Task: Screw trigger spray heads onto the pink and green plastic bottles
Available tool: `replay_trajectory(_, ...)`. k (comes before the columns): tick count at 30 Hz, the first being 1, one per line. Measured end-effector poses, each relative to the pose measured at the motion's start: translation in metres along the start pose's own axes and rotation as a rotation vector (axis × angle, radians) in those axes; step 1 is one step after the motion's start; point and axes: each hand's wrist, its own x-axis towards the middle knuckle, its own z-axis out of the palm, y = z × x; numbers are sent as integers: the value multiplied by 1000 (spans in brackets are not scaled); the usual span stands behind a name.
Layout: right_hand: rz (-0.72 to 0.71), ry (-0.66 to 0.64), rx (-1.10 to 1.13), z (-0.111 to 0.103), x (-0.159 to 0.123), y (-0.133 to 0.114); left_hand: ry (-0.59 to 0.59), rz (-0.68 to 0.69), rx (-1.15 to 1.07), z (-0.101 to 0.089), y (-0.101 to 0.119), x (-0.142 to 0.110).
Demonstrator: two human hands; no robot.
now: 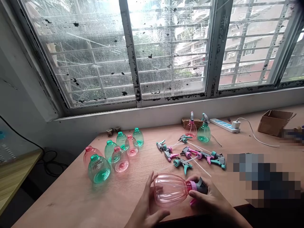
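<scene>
A clear pink spray bottle lies sideways above the table's front edge, its base to the left. My right hand is closed around its grey-and-pink trigger sprayer, thumb at the pink collar. At the base is my left hand, its thumb and forefinger spread apart; one finger shows through the plastic. Whether this hand touches the bottle I cannot tell. Just beyond, several loose trigger sprayers with thin tubes lie in a heap. Several open green bottles and pink bottles stand to the left.
A pink bottle and a green bottle, both with sprayers on, stand at the back. Right of them are a white power strip with a plugged-in charger and a cardboard box. A window runs behind the table.
</scene>
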Motion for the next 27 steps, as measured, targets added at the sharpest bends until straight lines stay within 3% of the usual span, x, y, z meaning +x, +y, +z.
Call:
replay_trajectory(4,34,-3,1,1,-1,-2,12,-53,-90,-1,8,1)
replay_trajectory(10,52,-20,-2,3,-2,-5,46,17,12,0,12,5)
replay_trajectory(19,29,6,-31,1,-3,-4,54,-102,-149,-1,12,-1)
replay_trajectory(27,28,15,-38,0,-1,-4,31,-26,-95,1,18,4)
